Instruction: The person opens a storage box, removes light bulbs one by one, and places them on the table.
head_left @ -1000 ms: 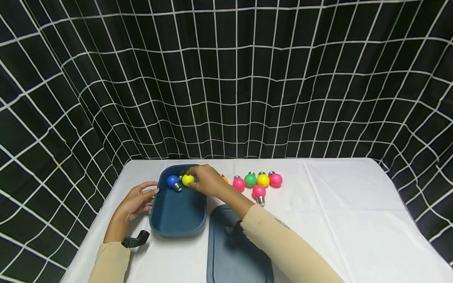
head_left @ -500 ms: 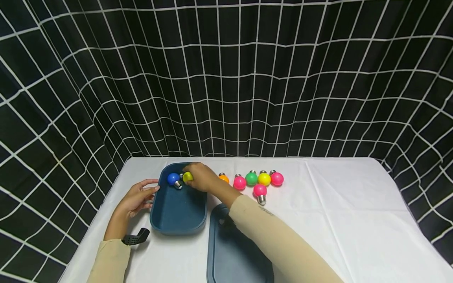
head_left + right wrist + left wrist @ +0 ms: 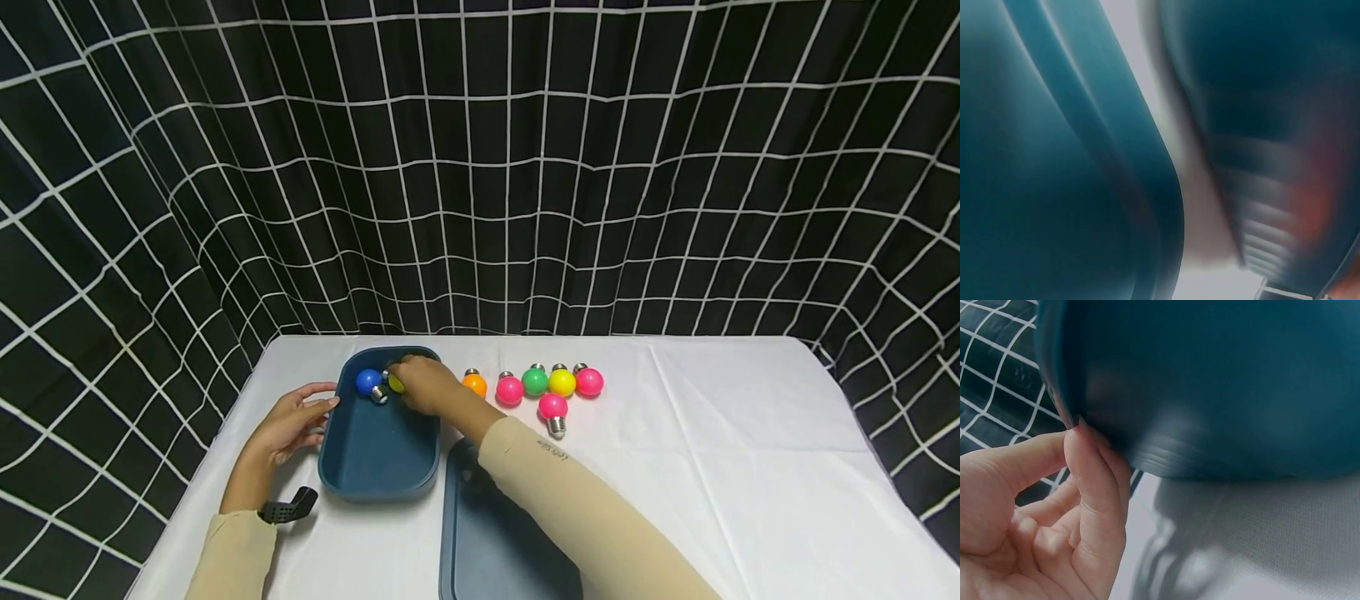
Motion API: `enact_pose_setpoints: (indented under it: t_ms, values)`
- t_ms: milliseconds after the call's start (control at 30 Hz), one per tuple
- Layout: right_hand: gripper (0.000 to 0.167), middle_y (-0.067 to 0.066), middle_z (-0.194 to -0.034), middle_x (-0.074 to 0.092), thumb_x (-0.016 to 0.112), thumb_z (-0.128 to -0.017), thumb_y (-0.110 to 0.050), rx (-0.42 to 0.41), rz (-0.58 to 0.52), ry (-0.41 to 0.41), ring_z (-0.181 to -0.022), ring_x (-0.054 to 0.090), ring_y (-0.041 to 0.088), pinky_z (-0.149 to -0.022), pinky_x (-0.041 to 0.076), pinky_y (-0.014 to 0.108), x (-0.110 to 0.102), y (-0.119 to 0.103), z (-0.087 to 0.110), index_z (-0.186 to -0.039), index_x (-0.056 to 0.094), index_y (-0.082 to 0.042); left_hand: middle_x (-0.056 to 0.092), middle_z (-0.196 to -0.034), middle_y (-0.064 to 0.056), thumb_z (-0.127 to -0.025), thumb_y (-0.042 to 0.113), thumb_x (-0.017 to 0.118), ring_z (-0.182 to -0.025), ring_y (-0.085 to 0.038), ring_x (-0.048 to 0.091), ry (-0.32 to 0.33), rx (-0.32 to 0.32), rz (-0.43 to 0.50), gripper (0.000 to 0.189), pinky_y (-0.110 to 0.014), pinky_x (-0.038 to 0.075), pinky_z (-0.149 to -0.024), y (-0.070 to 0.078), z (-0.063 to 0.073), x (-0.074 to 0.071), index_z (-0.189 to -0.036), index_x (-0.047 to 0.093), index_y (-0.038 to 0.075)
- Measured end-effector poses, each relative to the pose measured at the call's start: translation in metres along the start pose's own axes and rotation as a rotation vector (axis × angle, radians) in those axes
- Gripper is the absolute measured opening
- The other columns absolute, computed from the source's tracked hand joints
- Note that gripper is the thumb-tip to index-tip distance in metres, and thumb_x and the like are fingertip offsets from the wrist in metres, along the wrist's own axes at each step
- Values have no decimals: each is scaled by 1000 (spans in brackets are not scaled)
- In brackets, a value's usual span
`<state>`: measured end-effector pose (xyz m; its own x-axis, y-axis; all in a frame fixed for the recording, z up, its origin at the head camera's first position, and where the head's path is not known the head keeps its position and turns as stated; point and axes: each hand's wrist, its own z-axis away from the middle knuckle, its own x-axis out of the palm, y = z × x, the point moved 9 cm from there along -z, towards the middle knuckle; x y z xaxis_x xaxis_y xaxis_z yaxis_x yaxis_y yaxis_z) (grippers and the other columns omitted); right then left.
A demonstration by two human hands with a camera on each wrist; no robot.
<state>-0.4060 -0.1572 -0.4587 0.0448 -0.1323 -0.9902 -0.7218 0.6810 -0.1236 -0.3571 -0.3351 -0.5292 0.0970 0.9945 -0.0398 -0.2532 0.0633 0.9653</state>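
Observation:
In the head view, my left hand (image 3: 290, 425) is at the left side of a dark blue plastic box (image 3: 378, 458), thumb and fingers pinching its rim, as the left wrist view shows up close (image 3: 1079, 487). My right hand (image 3: 427, 385) reaches into the back right of the box and grips a yellow light bulb (image 3: 395, 383), mostly covered by the fingers. Beside it inside lies a blue light bulb (image 3: 368, 382), its metal base towards the front. The right wrist view mainly has the box wall (image 3: 1260, 187), with a sliver of hand at the lower right corner.
Right of the box, an orange bulb (image 3: 474, 383), a green bulb (image 3: 535, 382), another yellow bulb (image 3: 562, 382) and several pink bulbs (image 3: 553, 407) lie on the white cloth (image 3: 712, 467). The box's lid (image 3: 510, 533) lies under my right forearm. A black gridded curtain (image 3: 525, 167) surrounds the table.
My right hand has closed further over the yellow bulb, which now shows less and sits by the blue one. The left hand stays at the rim.

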Motion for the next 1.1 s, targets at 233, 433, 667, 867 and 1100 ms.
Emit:
enact_pose_setpoints:
  t_ms: [233, 433, 667, 867, 1100]
  values:
    - [37, 8, -103, 70, 79, -87, -10, 6, -15, 41, -85, 64, 19, -80, 58, 31, -1, -1, 2, -123, 68, -8, 69, -86, 3, -103, 18, 62, -67, -7, 62, -2, 13, -1, 53, -21, 56, -52, 4, -1, 1, -147, 39, -1]
    - [41, 9, -105, 72, 83, -86, -19, 34, -82, 48, -87, 66, 18, -84, 59, 31, 4, 2, 0, -122, 66, -7, 69, -85, 4, -103, 17, 62, -67, -7, 62, 0, 14, 1, 51, -21, 56, -53, 3, -2, 2, -146, 40, 0]
    - [34, 8, -98, 71, 82, -87, -18, 43, -85, 79, -80, 66, 18, -75, 59, 31, 6, 4, 1, -114, 65, -8, 70, -87, 2, -102, 18, 63, -67, -7, 63, 3, 3, 10, 53, -21, 56, -53, 0, -2, 2, -147, 41, 0]
    - [30, 8, -94, 71, 81, -88, -17, 38, -88, 96, -77, 65, 18, -73, 58, 30, 4, 4, 3, -112, 65, -9, 69, -88, 1, -102, 17, 63, -68, -8, 63, 0, 8, 17, 53, -21, 56, -52, 1, -2, 2, -147, 40, 0]
    - [28, 6, -96, 73, 80, -89, -19, 24, -103, 113, -77, 64, 16, -72, 57, 28, 0, 3, 6, -113, 70, -9, 70, -89, 1, -103, 16, 62, -68, -8, 64, -1, 10, 16, 52, -21, 56, -52, 0, -2, 1, -146, 40, -1]
